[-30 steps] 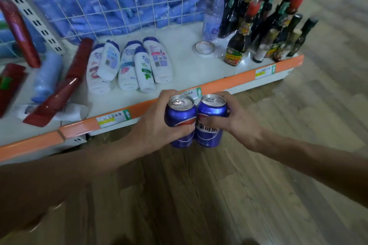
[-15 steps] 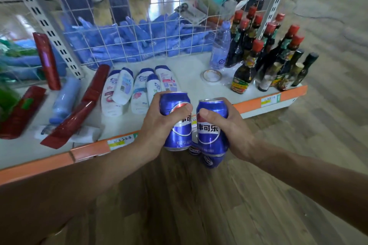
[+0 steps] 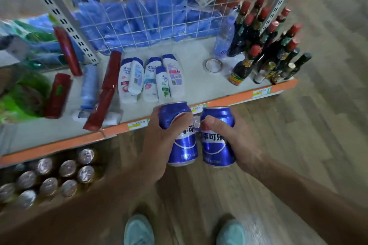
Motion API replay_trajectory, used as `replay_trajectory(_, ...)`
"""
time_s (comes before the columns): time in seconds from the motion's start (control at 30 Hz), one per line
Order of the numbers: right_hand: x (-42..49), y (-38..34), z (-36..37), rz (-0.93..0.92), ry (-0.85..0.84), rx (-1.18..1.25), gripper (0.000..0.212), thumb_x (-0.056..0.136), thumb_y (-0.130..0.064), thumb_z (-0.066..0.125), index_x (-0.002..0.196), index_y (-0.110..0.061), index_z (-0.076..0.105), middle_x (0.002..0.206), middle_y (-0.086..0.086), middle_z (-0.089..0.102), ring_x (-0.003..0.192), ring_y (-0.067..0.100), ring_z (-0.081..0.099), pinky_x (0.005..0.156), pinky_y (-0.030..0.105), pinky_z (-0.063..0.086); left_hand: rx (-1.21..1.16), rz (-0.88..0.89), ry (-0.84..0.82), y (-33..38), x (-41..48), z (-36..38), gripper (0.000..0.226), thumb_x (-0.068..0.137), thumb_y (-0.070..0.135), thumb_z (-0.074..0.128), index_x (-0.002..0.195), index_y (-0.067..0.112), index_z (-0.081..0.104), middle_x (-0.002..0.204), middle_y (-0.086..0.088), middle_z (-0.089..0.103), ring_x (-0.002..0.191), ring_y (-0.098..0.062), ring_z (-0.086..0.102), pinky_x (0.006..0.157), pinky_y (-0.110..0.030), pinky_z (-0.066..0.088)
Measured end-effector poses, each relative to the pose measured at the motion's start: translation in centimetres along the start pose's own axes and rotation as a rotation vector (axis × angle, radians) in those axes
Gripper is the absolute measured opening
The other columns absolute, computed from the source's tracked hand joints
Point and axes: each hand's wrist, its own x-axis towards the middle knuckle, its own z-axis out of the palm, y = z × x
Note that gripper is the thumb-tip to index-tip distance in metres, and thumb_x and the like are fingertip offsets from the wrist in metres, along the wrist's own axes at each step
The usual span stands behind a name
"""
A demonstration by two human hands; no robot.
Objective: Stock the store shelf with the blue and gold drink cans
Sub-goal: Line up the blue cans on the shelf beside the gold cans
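Blue metal front and centre: left hand (image 3: 157,141) curls round the left can (image 3: 183,145), right hand (image 3: 237,141) round the right can (image 3: 215,145), side by side before the shelf (image 3: 59,148). Gold cans (image 3: 67,168) at 8 o'clock, underneath.

A wood-plank floor (image 3: 298,145) is spreading out beside a white shelf (image 3: 195,77) whose orange front edge (image 3: 49,150) is running across the view; a wire grid (image 3: 151,12) and slotted metal uprights (image 3: 64,24) are standing at its back.
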Motion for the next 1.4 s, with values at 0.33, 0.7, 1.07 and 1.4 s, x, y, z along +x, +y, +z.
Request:
replay_trajectory(0.33, -14.0, -25.0, 4.6, 0.010, 0.073, -0.020, 0.081, 0.056, -0.057, 0.082, 0.118, -0.009, 0.061, 0.103, 0.018, 0.073, 0.089, 0.036, 0.072, 0.071, 0.042, 0.059, 0.007, 0.011, 0.021, 25.7, -13.8, 2.7, 0.056, 0.063, 0.034, 0.085, 0.113, 0.026, 0.061, 0.100, 0.005, 0.076, 0.089, -0.019, 0.075, 0.077, -0.038, 0.060)
replay_trajectory(0.7, -23.3, -45.2, 13.5, -0.100, 0.103, -0.025, 0.069, 0.058, -0.048, 0.083, 0.116, -0.019, 0.060, 0.101, 0.004, 0.075, 0.088, 0.025, 0.074, 0.074, 0.041, 0.060, -0.002, 0.159, 0.033, 47.5, -23.0, 1.1, 0.049, 0.074, 0.024, 0.086, 0.114, 0.026, 0.057, 0.103, 0.001, 0.074, 0.090, -0.022, 0.074, 0.073, -0.031, 0.059)
replay_trajectory(1.07, -22.4, -54.0, 17.9, -0.190, 0.067, -0.076, 0.060, 0.064, -0.042, 0.082, 0.115, -0.020, 0.059, 0.108, 0.008, 0.071, 0.090, 0.023, 0.073, 0.067, 0.033, 0.058, 0.015, 0.259, 0.046, 56.4, -23.1, -0.9, 0.050, 0.079, 0.023, 0.081, 0.120, 0.021, 0.052, 0.100, 0.002, 0.073, 0.087, -0.022, 0.074, 0.070, -0.031, 0.060)
replay_trajectory(1.4, -13.5, -60.7, 17.9, -0.309, -0.089, -0.129, 0.052, 0.076, -0.031, 0.085, 0.118, -0.019, 0.057, 0.104, 0.002, 0.072, 0.091, 0.020, 0.072, 0.074, 0.035, 0.060, 0.040, 0.365, 0.164, 60.8, -15.3, 0.3, 0.051, 0.085, 0.017, 0.078, 0.126, 0.022, 0.048, 0.111, 0.001, 0.069, 0.090, -0.012, 0.071, 0.073, -0.024, 0.058)
